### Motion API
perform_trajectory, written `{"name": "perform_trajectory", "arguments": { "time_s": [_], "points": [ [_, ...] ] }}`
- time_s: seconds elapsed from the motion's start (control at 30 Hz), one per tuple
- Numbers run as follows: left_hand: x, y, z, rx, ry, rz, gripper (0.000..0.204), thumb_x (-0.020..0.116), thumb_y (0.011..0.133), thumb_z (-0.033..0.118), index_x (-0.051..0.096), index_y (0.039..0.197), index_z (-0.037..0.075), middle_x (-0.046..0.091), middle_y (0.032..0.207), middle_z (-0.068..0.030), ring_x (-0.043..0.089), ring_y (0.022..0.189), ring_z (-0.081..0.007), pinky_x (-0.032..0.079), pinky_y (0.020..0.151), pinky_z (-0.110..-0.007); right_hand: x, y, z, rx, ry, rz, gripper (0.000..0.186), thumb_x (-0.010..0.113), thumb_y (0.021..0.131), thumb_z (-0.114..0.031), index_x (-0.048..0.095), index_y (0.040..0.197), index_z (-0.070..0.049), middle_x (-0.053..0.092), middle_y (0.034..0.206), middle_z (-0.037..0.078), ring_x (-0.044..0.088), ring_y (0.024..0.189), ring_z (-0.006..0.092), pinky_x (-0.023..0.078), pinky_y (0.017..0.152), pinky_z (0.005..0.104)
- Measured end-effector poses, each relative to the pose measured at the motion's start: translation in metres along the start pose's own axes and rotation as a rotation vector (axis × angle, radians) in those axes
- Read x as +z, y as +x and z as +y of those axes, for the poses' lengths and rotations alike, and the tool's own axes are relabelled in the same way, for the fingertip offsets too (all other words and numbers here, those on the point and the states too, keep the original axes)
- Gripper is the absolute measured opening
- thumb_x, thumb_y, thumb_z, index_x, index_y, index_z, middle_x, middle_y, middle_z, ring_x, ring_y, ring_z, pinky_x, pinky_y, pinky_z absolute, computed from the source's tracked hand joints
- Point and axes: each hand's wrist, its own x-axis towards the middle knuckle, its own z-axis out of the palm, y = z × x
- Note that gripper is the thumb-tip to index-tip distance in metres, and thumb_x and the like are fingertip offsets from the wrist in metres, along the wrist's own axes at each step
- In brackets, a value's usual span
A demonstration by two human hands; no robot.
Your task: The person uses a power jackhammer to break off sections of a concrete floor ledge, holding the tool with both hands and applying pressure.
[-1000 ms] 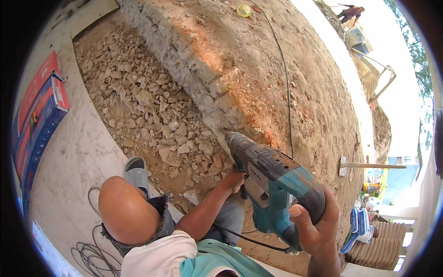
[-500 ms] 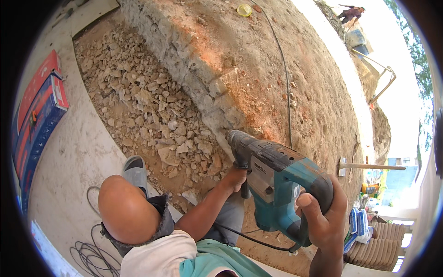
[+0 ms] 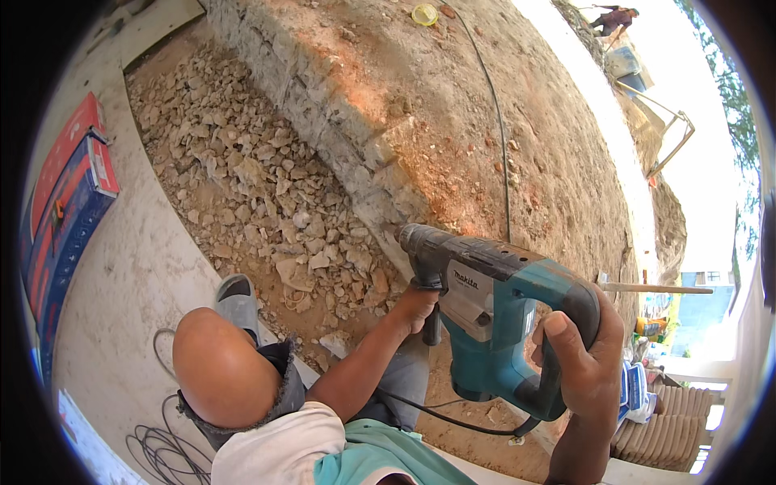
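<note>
A teal and black rotary hammer drill (image 3: 473, 303) is held in both my hands, its nose against the broken edge of a rough masonry wall (image 3: 373, 153). My right hand (image 3: 588, 352) is wrapped round the rear loop handle, with the thumb on top. Lower on the tool's front, my left hand (image 3: 418, 309) grips the side handle near the collar. The bit's tip is hidden at the wall. From the handle's base a black power cord (image 3: 453, 428) curves away to the left.
Broken rubble (image 3: 267, 178) fills the trench left of the wall. A red and blue box (image 3: 69, 210) stands on the pale floor (image 3: 121, 283) at far left, above a coiled cable (image 3: 166, 449). Another cable (image 3: 497, 113) crosses the dirt. A person (image 3: 616, 20) is far off, upper right.
The hammer drill's rear end and my right hand have swung to the right and slightly up, while its nose stays at nearly the same spot on the wall. My left hand barely moves.
</note>
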Motion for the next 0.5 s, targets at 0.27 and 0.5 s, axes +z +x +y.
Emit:
{"name": "perform_trajectory", "arguments": {
  "time_s": [0.27, 0.5],
  "points": [
    [-0.003, 0.009, -0.002, -0.030, -0.017, 0.095, 0.009, 0.061, 0.089, 0.017, 0.063, 0.094, 0.010, 0.060, 0.087, -0.0021, 0.052, 0.081, -0.0143, 0.042, 0.073, -0.035, -0.002, 0.012, 0.011, 0.035, -0.020, 0.018, 0.035, 0.072, 0.088, -0.027, 0.058, 0.102, 0.002, 0.060, 0.074, 0.002, 0.055, 0.060, 0.0080, 0.045, 0.055, 0.0216],
    [-0.006, 0.016, -0.004, 0.017, 0.025, 0.109, 0.011, 0.062, 0.086, 0.014, 0.065, 0.096, 0.009, 0.062, 0.089, -0.0022, 0.055, 0.083, -0.0151, 0.044, 0.075, -0.036, -0.001, 0.024, 0.011, 0.071, -0.044, 0.017, 0.037, 0.072, 0.088, -0.031, 0.059, 0.100, 0.002, 0.059, 0.072, 0.003, 0.055, 0.058, 0.0083, 0.045, 0.054, 0.0230]
  ]
}}
